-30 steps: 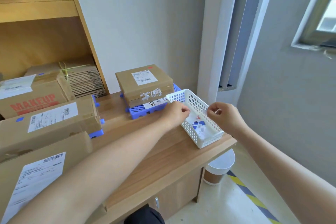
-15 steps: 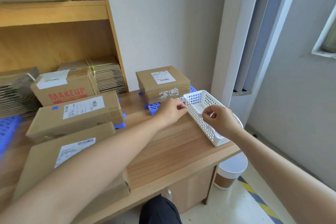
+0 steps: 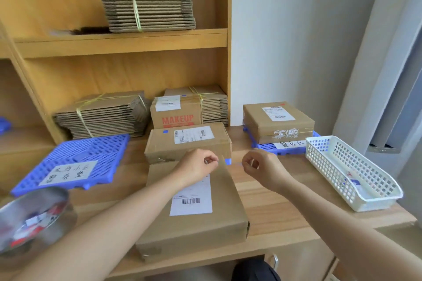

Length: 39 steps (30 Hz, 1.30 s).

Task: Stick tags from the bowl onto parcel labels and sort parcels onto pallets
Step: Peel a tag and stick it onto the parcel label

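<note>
Left hand (image 3: 198, 166), right hand (image 3: 258, 166) over parcel (image 3: 205, 223), just past label (image 3: 191, 194). Both pinched tight, seemingly on tag, too small for me to confirm. Risk: tag folds onto fingers or lands crooked, missing label. Bowl (image 3: 34, 219) far left

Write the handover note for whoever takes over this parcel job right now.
Left hand and right hand are both curled in pinches above the nearest parcel; contents too small to tell.
Done: red-tagged parcel on right pallet; middle parcel carries a blue tag.
Left: nearest parcel shows no tag, needs sorting; left pallet holds no parcel. Spare tags in bowl.
</note>
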Motion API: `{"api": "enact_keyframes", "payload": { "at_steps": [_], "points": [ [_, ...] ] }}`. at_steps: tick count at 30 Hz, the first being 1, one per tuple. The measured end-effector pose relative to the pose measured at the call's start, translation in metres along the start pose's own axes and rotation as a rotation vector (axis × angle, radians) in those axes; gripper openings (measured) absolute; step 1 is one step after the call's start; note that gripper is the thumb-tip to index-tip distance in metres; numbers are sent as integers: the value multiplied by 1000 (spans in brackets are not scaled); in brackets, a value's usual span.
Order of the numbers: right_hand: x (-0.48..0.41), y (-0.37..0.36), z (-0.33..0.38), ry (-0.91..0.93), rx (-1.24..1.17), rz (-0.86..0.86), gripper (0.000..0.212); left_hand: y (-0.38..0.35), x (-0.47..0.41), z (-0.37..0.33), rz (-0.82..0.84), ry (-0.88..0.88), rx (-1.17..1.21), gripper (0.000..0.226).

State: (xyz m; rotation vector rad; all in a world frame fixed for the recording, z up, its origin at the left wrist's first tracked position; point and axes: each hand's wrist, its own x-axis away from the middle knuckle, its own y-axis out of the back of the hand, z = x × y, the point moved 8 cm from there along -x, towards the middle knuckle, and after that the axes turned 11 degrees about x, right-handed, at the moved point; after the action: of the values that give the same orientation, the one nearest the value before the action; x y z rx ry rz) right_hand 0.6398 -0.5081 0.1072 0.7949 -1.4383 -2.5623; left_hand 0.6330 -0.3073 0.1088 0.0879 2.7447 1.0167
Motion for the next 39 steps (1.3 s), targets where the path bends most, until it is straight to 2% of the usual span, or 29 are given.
{"api": "enact_keyframes", "payload": {
  "at_steps": [8, 12, 19, 30, 39],
  "points": [
    [-46, -57, 33, 289, 125, -34, 13, 48, -1, 68, -67, 49, 0, 14],
    [-62, -77, 36, 416, 203, -65, 6, 49, -4, 84, -75, -22, -137, 15],
    [-73, -94, 46, 651, 309, -32, 16, 47, -7, 100, -104, -117, -221, 19],
    [-77, -94, 50, 679, 385, 18, 7, 46, -4, 101, -148, -128, -248, 20],
    [-83, -94, 49, 595, 341, 179, 17, 46, -1, 98, -143, -121, -264, 22]
  ]
}}
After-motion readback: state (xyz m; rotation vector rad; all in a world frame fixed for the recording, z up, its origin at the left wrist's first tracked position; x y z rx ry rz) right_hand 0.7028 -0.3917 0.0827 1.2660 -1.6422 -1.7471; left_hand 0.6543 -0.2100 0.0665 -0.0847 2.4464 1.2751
